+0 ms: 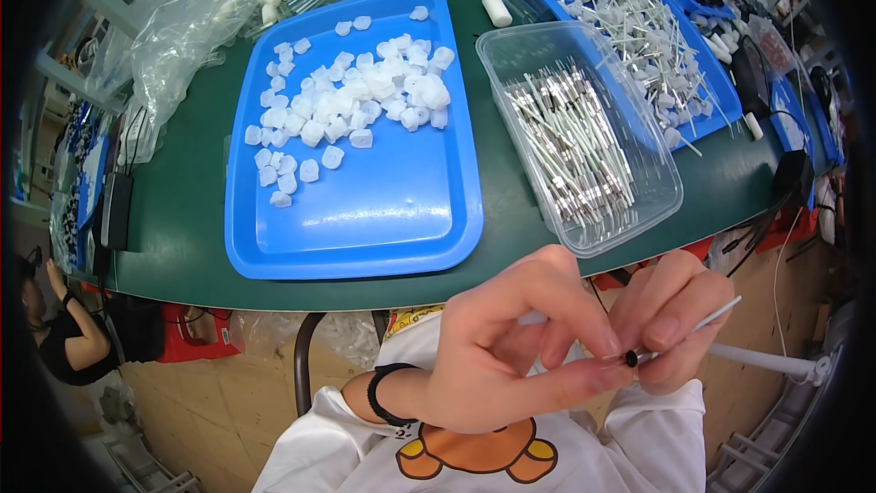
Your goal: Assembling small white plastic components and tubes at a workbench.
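Note:
My left hand (520, 347) is closed, with thumb and index fingertip pinched around a small black round piece (630, 359). My right hand (671, 319) grips a thin white stick (719, 312), whose far end points up to the right. Stick and black piece meet between my fingertips, where the joint is mostly hidden. Something whitish shows behind my curled left fingers, too covered to name. Both hands are in front of my body, just off the near table edge. Close beyond them stands a clear plastic box (671, 184) of thin white sticks with metal parts (575, 151).
A blue tray (356, 251) with many translucent white caps (365, 91) lies on the green table (173, 219). Another blue tray (725, 96) at the far right holds capped white sticks (630, 27). Plastic bags (187, 18) and white cylinders (497, 11) lie beyond. Another person (78, 338) sits at left.

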Available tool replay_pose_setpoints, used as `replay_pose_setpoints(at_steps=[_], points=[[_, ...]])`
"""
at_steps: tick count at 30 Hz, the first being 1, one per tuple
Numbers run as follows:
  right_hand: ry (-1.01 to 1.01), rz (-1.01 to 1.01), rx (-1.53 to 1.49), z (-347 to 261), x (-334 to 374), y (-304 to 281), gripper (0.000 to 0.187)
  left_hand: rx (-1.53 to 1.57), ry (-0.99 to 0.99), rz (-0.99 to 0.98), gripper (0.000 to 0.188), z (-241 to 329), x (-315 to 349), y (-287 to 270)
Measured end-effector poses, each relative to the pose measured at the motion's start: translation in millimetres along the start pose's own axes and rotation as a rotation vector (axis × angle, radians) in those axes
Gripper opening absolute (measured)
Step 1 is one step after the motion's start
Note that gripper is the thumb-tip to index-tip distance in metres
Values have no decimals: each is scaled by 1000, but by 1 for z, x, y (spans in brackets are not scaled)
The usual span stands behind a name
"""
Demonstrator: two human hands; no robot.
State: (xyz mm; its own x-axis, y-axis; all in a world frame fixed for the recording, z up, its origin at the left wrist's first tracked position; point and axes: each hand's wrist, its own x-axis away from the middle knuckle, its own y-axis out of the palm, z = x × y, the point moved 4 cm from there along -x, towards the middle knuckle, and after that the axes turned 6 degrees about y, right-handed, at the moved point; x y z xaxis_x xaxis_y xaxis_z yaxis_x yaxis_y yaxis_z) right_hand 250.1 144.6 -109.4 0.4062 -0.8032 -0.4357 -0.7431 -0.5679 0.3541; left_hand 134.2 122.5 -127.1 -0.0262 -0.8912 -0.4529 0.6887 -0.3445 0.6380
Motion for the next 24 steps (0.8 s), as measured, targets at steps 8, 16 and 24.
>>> replay_pose_setpoints(at_steps=[8,16,24], points=[[6,37,12,-2,3,3,31,59,99,58,26,-2,4,2],[0,40,31,-2,0,4,30,-31,124,28,28,2,3,0],[59,122,213,-6,-8,6,14,167,-256,166,37,10,2,-12]])
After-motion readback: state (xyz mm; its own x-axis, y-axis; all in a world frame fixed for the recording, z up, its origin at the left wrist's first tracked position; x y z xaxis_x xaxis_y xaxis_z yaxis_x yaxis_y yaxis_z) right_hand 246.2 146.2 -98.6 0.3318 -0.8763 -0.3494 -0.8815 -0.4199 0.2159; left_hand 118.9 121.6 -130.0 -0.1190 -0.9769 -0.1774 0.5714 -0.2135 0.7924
